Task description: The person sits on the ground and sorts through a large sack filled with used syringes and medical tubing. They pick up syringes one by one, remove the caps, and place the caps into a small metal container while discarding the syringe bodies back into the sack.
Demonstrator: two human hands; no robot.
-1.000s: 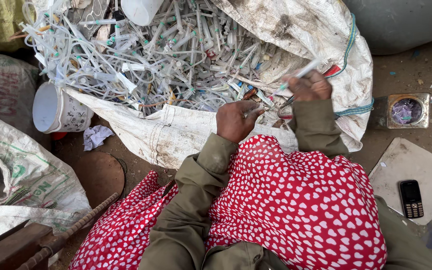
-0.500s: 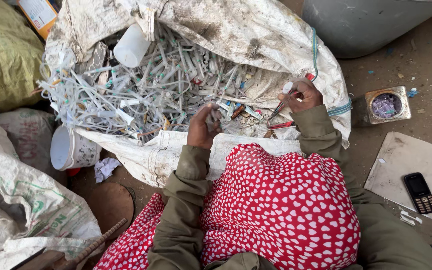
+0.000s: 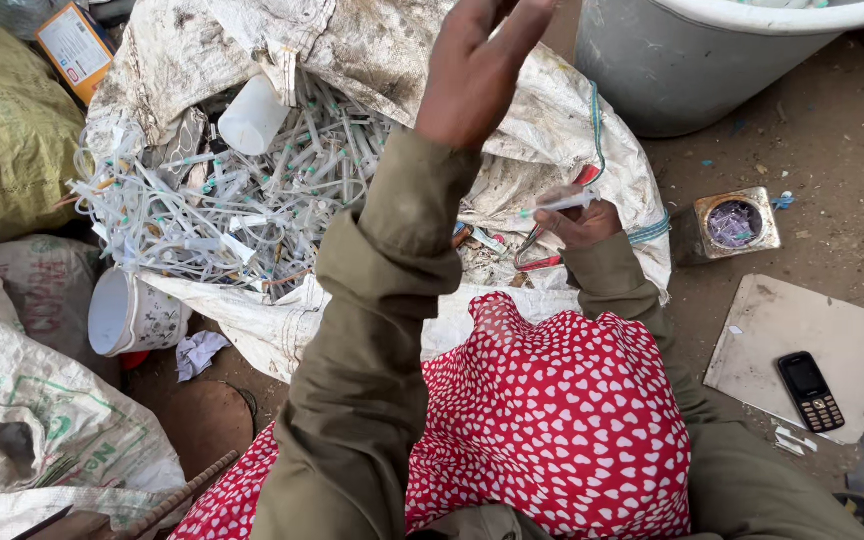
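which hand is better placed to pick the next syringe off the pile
Probably the left hand: it is raised, open and empty above the syringe pile. The right hand already holds a syringe.

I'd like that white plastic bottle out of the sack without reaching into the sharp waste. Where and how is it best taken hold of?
Probably by its body: the white bottle lies tilted on top of the syringe heap, its smooth side exposed. Come from above and close a grip across its width, clear of the tangle below.

My only view: head camera, looking steeply down, close over the lap; white sack (image 3: 372,60) fills upper left, grey tub (image 3: 692,70) upper right.
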